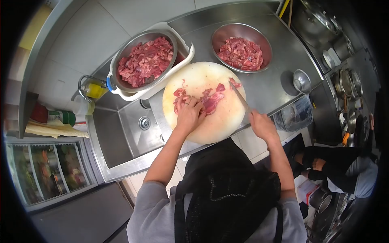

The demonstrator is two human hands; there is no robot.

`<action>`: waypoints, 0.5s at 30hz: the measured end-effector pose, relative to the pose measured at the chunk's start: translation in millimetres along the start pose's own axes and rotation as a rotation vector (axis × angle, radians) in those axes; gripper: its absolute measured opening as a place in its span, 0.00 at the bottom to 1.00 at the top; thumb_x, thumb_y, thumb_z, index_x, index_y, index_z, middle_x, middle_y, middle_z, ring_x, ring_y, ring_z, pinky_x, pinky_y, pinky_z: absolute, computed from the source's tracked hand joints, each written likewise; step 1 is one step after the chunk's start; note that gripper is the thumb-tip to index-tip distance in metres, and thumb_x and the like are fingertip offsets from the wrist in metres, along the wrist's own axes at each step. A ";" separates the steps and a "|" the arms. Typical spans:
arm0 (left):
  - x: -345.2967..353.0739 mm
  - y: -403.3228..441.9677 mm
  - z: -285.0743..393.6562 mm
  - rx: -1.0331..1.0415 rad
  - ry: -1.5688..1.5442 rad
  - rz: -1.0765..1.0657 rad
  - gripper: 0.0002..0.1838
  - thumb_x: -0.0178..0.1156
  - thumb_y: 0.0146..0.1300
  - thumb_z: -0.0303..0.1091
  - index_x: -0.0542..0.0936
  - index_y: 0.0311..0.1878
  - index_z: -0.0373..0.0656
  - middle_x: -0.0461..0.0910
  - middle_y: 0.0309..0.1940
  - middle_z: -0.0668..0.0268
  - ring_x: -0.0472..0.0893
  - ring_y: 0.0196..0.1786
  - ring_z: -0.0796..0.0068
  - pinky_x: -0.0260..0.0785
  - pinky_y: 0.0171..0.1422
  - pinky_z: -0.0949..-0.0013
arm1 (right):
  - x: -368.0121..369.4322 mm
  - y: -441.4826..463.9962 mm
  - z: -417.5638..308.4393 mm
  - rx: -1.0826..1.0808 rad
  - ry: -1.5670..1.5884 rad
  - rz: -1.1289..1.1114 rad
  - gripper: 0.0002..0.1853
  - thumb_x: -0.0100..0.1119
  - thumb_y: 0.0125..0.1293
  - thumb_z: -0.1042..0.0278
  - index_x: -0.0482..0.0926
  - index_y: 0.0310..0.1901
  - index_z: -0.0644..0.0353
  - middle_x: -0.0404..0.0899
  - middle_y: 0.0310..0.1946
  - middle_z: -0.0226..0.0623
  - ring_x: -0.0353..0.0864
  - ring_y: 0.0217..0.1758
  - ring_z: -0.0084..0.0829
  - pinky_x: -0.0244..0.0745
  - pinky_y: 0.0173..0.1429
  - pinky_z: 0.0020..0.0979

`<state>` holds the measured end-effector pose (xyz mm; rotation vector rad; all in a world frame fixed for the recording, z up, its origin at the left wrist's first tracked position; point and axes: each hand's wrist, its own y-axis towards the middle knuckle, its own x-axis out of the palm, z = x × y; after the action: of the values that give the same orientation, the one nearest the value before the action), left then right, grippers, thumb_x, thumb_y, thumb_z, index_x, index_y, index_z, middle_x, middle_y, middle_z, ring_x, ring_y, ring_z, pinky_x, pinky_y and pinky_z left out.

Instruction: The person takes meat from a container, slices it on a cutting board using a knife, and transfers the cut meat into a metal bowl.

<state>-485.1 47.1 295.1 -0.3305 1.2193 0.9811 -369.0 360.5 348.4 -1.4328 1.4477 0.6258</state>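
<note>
A round white cutting board (225, 121) bears several pieces of raw meat (212, 102). My left hand (190, 114) presses on meat at the board's left side, its fingers curled and partly hiding the meat. At the right edge, my right hand (262, 125) is wrapped round the handle of a knife (240, 96). The blade points up and left across the board, its tip beside a small scrap of meat (235, 83). Behind the board on the right stands a steel bowl of cut meat (240, 53). A larger steel bowl of meat (146, 61) rests in a white tub (137, 96) on the left.
A steel sink (121, 135) lies left of the board. Further right are a small metal bowl (301, 81) and a container lined with clear plastic (295, 115). Pans and pots hang or stand at far right. Another person (344, 170) is at the lower right, apart from my hands.
</note>
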 end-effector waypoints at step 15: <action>51.5 115.1 9.9 -0.269 -0.506 -0.116 0.24 0.79 0.64 0.44 0.88 0.59 0.41 0.92 0.54 0.49 0.89 0.59 0.45 0.73 0.73 0.41 | -13.0 -37.1 1.0 0.047 0.268 -0.048 0.17 0.54 0.86 0.53 0.77 0.52 0.62 0.86 0.35 0.67 0.85 0.45 0.75 0.78 0.50 0.67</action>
<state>-567.3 142.6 284.2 -0.3334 0.6042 1.0493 -335.6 360.7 369.2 -1.5546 1.6175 0.3770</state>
